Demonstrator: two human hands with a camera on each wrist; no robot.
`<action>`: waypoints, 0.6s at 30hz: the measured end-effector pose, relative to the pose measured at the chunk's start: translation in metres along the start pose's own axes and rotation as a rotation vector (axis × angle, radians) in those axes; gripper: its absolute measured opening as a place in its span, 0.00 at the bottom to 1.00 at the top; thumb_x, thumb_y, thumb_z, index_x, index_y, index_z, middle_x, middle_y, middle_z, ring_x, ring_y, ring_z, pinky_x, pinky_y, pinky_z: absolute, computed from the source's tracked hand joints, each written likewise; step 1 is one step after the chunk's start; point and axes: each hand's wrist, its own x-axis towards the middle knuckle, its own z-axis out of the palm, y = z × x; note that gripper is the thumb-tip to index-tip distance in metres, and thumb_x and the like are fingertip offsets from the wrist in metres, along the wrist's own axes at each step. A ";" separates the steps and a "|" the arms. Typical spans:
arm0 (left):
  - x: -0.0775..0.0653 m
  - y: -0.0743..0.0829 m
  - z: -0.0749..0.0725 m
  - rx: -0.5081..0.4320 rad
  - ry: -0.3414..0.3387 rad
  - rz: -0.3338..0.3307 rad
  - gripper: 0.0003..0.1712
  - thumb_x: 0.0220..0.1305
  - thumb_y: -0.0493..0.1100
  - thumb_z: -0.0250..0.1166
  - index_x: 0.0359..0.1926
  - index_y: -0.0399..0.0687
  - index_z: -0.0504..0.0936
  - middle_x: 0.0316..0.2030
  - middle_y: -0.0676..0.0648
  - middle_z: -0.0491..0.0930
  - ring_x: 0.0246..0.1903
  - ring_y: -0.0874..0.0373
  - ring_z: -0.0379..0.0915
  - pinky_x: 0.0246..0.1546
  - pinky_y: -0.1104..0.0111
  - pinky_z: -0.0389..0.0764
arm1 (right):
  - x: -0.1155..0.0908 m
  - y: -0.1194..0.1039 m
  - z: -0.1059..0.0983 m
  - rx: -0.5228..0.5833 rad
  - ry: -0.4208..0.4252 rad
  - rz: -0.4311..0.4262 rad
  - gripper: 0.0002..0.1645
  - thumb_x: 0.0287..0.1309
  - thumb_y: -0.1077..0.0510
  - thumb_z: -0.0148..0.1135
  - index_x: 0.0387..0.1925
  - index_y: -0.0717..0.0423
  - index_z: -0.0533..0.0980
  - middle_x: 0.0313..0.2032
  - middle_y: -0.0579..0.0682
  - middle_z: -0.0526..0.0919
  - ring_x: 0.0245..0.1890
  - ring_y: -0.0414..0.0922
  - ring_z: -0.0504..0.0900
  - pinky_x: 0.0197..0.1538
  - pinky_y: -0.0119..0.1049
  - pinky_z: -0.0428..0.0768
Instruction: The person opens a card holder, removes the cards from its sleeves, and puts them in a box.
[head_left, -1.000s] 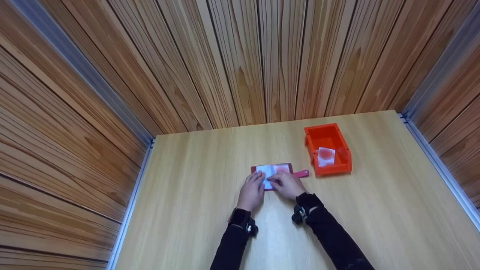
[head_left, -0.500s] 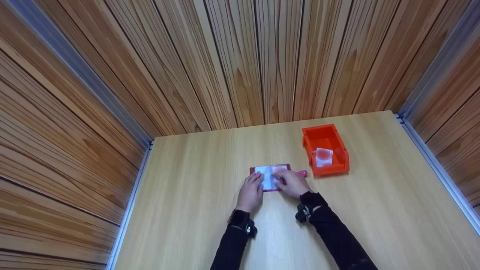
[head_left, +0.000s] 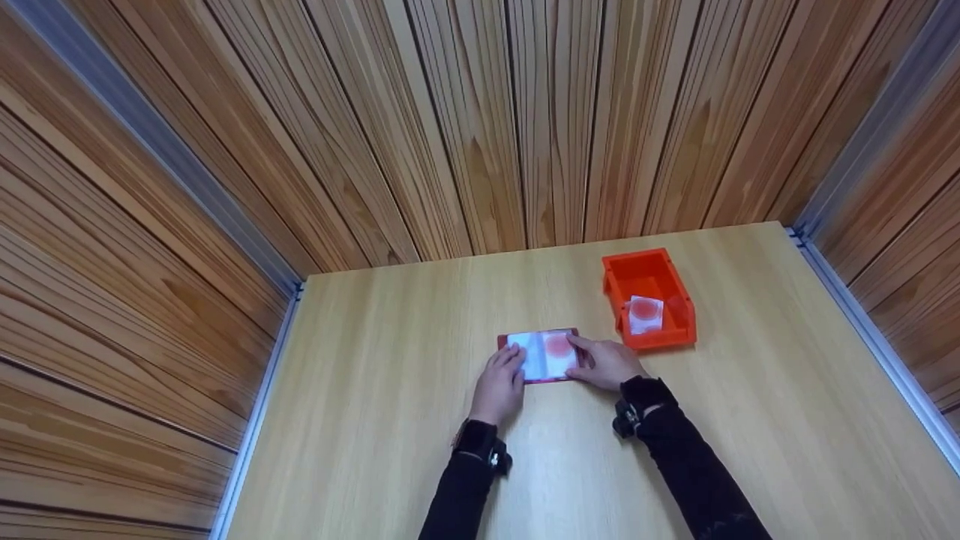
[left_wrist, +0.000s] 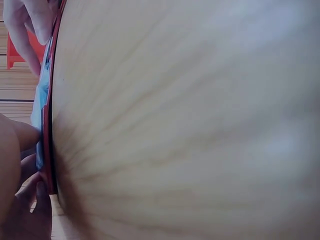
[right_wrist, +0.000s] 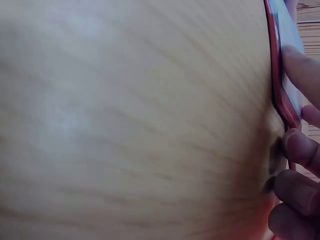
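A small red card holder (head_left: 546, 379) lies spread on the table, with clear, shiny sleeves inside. Its right page (head_left: 558, 346) shows a pinkish-red round shape; the left one looks pale blue-white. My left hand (head_left: 498, 386) rests its extended fingers on the left page. At the right edge my right hand (head_left: 609, 363) grips the holder, thumb near the lower corner and index finger near the upper one. In the right wrist view the right thumb (right_wrist: 301, 70) lies over the page while other fingers curl by the red cover (right_wrist: 276, 60). The strap is hidden behind this hand.
An orange-red plastic bin (head_left: 684, 330) stands behind and right of the right hand. Inside it lie thin white squares (head_left: 645, 315) with a red round mark. Wood-patterned walls (head_left: 480, 135) enclose the light wooden table (head_left: 390, 390) at the back and sides.
My right hand has slid from the middle of the card holder to its right edge, uncovering the right page with the red shape. The left hand stays on the left page.
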 end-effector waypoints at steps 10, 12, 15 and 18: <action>0.000 -0.002 -0.001 0.005 0.005 0.036 0.24 0.75 0.39 0.58 0.69 0.39 0.76 0.70 0.41 0.75 0.73 0.45 0.66 0.74 0.56 0.67 | -0.001 0.008 -0.007 0.041 -0.022 -0.008 0.48 0.58 0.41 0.75 0.75 0.47 0.67 0.42 0.56 0.86 0.39 0.49 0.75 0.49 0.45 0.76; 0.000 -0.003 0.000 0.002 0.016 0.051 0.24 0.75 0.38 0.59 0.68 0.38 0.77 0.69 0.40 0.75 0.72 0.45 0.67 0.73 0.56 0.67 | -0.001 0.008 -0.008 0.028 -0.020 -0.032 0.47 0.58 0.42 0.75 0.75 0.48 0.68 0.43 0.57 0.86 0.40 0.49 0.75 0.48 0.46 0.76; 0.000 -0.002 -0.001 0.001 0.022 0.060 0.23 0.74 0.38 0.59 0.67 0.36 0.78 0.68 0.39 0.76 0.72 0.44 0.68 0.73 0.56 0.68 | -0.001 0.008 -0.008 0.016 -0.025 -0.050 0.47 0.59 0.42 0.75 0.75 0.50 0.68 0.38 0.56 0.83 0.38 0.50 0.73 0.45 0.45 0.71; 0.001 0.002 -0.002 -0.014 -0.001 0.006 0.23 0.74 0.37 0.60 0.67 0.38 0.78 0.69 0.41 0.76 0.72 0.45 0.68 0.73 0.56 0.68 | -0.001 0.007 -0.007 0.024 -0.029 -0.040 0.47 0.58 0.42 0.75 0.75 0.49 0.69 0.47 0.58 0.85 0.41 0.50 0.74 0.48 0.44 0.73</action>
